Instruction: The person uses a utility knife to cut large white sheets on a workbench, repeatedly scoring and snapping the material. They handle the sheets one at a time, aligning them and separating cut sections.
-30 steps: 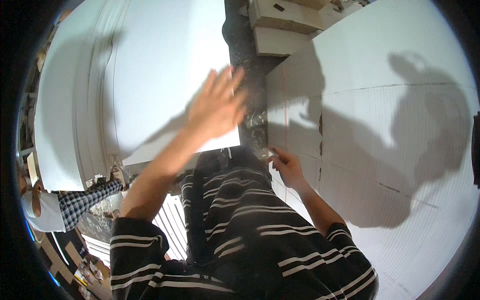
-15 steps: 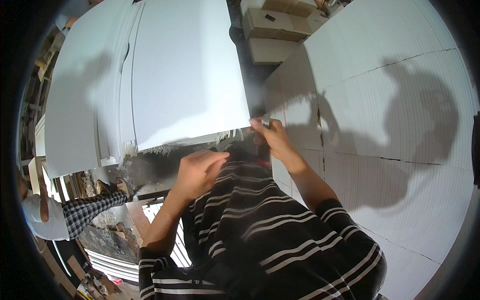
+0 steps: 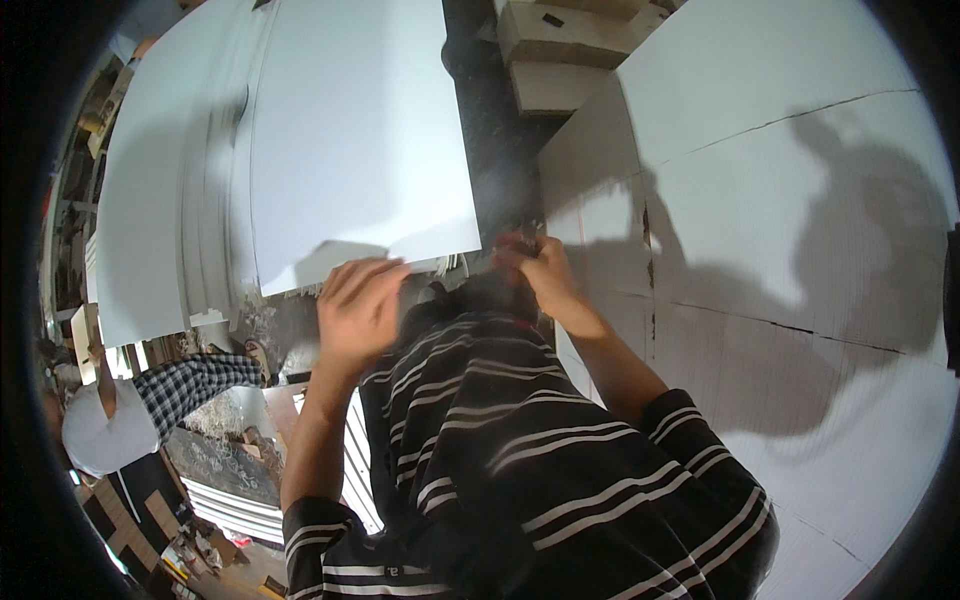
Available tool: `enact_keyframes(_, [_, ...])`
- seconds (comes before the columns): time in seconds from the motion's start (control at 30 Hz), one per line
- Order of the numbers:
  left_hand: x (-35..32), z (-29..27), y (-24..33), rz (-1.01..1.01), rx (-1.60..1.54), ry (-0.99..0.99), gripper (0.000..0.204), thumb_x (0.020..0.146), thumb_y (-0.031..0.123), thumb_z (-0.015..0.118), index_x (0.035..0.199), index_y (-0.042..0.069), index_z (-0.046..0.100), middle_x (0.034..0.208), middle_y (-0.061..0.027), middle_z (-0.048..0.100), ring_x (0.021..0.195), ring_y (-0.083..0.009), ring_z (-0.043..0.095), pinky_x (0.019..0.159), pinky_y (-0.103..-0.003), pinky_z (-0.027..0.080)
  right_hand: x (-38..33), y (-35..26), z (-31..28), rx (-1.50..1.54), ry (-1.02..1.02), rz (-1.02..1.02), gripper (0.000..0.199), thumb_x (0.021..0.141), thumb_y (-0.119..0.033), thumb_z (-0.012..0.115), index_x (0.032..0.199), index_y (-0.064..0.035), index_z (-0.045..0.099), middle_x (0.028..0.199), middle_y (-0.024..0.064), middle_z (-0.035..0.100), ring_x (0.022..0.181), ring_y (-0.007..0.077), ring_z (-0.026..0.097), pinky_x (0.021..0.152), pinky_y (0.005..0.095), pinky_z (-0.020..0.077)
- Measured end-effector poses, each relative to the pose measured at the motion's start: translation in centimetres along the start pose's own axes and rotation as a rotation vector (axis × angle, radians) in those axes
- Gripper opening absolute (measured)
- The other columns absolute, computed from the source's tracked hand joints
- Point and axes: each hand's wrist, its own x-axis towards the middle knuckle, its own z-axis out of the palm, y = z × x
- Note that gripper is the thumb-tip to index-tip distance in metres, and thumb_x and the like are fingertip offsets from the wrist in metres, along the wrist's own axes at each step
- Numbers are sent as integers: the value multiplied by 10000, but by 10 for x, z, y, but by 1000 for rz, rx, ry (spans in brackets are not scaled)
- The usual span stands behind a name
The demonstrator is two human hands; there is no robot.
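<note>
A large white panel (image 3: 360, 130) lies on top of a stack, its near edge facing me. My left hand (image 3: 358, 310) hovers at that near edge, fingers loosely bent and held off the thumb, with no object showing in it. Just right of the panel's near right corner is my right hand (image 3: 543, 275). Its fingers are curled round a small grey blade-like tool, now dark and blurred. Thin white shreds (image 3: 452, 264) hang under the panel's near edge, between my two hands.
Another white panel stack (image 3: 150, 210) stands to the left. At the right rises a tall wall of white ribbed boards (image 3: 740, 240) with my shadow on it. Cartons (image 3: 560, 85) sit at the far right. A person in checked trousers (image 3: 205, 390) is at the left, near floor scraps.
My left hand has moved up and left, from in front of my shirt to the panel's near edge. My right hand has come slightly away from the panel's corner.
</note>
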Motion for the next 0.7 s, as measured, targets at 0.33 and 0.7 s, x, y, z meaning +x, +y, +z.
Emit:
enact_keyframes(0.33, [81,30,18,-69,312,-161,466,984,399,679,1358,123,658,1526,-133,553,1451,-350,465,1210,-547,327,-85,-13,-30,193,-79,204,418,1141,-271,426,1523,-101,429,934,111,662,656,152,591,551,285,487])
enact_keyframes(0.7, [97,43,21,-193,496,-63,496,1034,465,560,1457,208,589,1595,-114,465,1513,-317,372,1269,-522,237,-34,-77,-37,-546,-355,-885,445,1010,14,567,1437,-103,613,1073,142,728,853,221,692,742,353,560])
